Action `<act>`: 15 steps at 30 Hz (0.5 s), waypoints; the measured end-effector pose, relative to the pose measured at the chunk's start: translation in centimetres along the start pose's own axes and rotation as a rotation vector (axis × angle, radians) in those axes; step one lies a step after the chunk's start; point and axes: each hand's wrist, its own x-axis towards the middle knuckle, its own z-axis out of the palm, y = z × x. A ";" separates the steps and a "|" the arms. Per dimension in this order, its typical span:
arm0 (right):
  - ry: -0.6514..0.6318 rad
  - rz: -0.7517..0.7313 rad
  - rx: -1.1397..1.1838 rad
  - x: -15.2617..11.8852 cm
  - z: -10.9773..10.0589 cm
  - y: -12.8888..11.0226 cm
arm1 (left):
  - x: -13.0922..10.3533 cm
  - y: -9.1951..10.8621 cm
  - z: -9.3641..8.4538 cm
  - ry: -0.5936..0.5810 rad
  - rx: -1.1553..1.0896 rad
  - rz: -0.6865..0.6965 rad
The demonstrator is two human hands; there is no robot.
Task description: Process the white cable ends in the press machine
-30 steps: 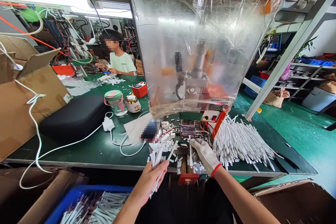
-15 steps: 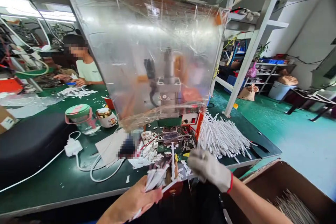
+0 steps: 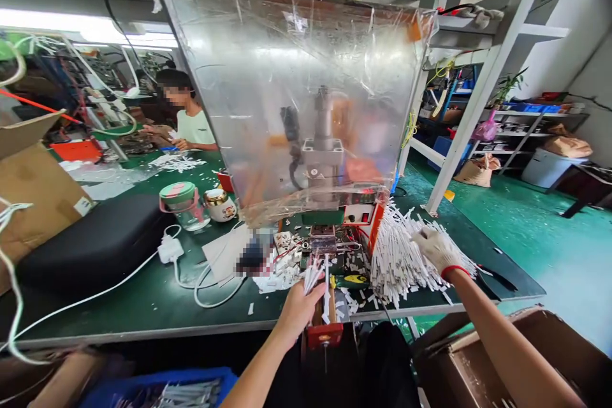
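Note:
My left hand [image 3: 299,309] is closed round a bunch of white strips [image 3: 313,274], just left of a narrow wooden fixture with a red end block [image 3: 325,336]. One white strip [image 3: 327,290] lies lengthwise on that fixture, below a small metal press block [image 3: 323,242]. On the right, my right hand [image 3: 435,250], in a white glove with a red cuff, rests at the top of a large pile of white strips [image 3: 399,261]. Its fingertips reach the pile, and whether they pinch a strip is too small to tell. A yellow-and-black tool [image 3: 352,280] lies between the fixture and the pile.
A film-wrapped clear shield [image 3: 296,89] stands over the press. Black-handled pliers [image 3: 500,280] lie at the right table edge. At left are a black padded case [image 3: 95,242], a jar [image 3: 184,204], a mug [image 3: 220,205] and white cables. Another person [image 3: 191,115] sits beyond.
My right hand has moved right, from beside the fixture to the pile. My left hand has shifted up beside the fixture with its strips. The camera view has turned left.

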 end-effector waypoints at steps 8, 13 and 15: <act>0.127 -0.011 0.489 -1.3 -2.7 -0.3 | -0.3 1.6 -1.3 0.017 -0.106 -0.021; -0.445 -0.026 0.692 -8.5 0.3 -6.2 | -1.6 0.7 -3.6 0.089 -0.392 -0.040; -0.681 0.006 0.738 -11.1 3.5 -8.6 | -2.3 0.3 -4.1 0.113 -0.470 -0.048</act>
